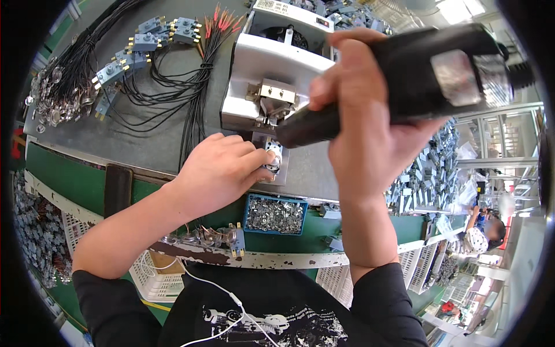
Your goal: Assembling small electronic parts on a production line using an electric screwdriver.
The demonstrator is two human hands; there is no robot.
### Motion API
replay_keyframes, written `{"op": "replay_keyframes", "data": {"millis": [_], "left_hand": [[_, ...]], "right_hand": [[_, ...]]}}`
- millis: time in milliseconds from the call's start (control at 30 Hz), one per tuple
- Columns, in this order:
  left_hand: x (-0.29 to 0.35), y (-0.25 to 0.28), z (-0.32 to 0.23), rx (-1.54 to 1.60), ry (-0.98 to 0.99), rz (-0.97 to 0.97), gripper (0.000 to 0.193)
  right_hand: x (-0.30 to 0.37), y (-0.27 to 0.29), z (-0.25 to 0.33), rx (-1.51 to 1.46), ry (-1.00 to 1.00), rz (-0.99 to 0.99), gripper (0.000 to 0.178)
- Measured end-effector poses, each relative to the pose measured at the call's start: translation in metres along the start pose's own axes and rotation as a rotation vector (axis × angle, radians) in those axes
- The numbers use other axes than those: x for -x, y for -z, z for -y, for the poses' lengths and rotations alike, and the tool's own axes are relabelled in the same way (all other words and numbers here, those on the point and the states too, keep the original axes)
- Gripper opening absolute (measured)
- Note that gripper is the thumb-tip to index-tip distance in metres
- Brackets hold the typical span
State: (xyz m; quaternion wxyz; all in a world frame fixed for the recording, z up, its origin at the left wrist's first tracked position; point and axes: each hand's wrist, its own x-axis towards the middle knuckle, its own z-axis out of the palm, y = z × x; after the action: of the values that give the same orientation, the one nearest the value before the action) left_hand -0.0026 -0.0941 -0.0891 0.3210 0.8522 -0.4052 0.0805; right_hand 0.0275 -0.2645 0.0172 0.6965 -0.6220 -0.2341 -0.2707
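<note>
My right hand is wrapped round a black electric screwdriver, which is blurred. Its narrow end slants down to the left, just above a small metal plate in front of a silver screw feeder. On that plate my left hand pinches a small pale part with metal pieces, perhaps a switch. The fingertips cover some of it. Whether the screwdriver touches the part cannot be made out.
A blue tray of small metal pieces sits near the bench's front edge. Black cables and grey-blue switches lie at left. More grey-blue parts are heaped at right. Further off at right is another person.
</note>
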Motion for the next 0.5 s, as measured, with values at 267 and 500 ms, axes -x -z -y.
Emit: {"op": "replay_keyframes", "data": {"millis": [267,500], "left_hand": [[-0.004,0.003,-0.002,0.044,0.075,0.036,0.017],[-0.004,0.002,-0.002,0.046,0.074,0.048,0.017]], "right_hand": [[0.009,0.014,-0.006,0.068,0.045,-0.004,0.012],[0.011,0.011,-0.012,0.027,0.021,-0.021,0.016]]}}
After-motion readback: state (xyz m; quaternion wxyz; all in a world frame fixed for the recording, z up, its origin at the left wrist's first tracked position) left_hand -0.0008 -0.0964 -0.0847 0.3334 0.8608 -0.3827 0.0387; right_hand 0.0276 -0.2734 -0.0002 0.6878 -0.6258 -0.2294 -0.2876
